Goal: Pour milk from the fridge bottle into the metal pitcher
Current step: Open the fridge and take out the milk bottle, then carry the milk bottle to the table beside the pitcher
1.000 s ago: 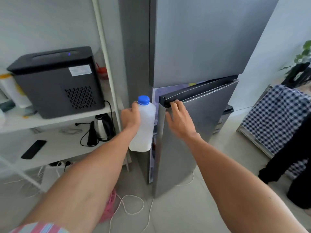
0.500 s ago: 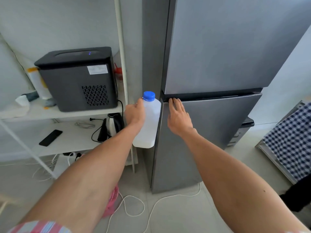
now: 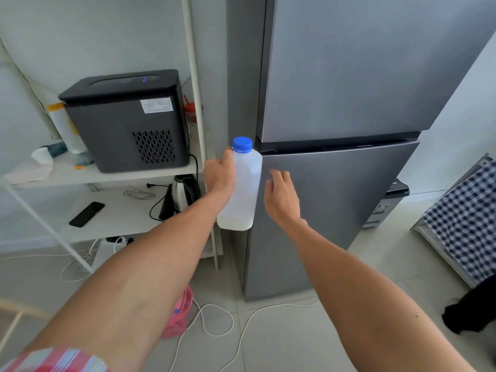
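My left hand [image 3: 219, 175] grips a translucent white milk bottle [image 3: 245, 193] with a blue cap [image 3: 242, 144], holding it upright in front of the left edge of the grey fridge [image 3: 349, 89]. A little milk shows near the bottle's bottom. My right hand [image 3: 280, 196] hovers with fingers apart just off the closed lower fridge door [image 3: 335, 210], holding nothing. No metal pitcher is in view.
A white shelf unit [image 3: 115, 175] stands left of the fridge with a black appliance [image 3: 126, 119], a kettle [image 3: 182, 194] and a phone [image 3: 86, 214]. White cables [image 3: 214, 318] and a pink fan [image 3: 179, 312] lie on the floor. A checked cloth [image 3: 467, 224] hangs at right.
The lower fridge door swung shut under my right hand. That hand has since lifted off the door's top edge and dropped lower. The bottle stays in my left hand.
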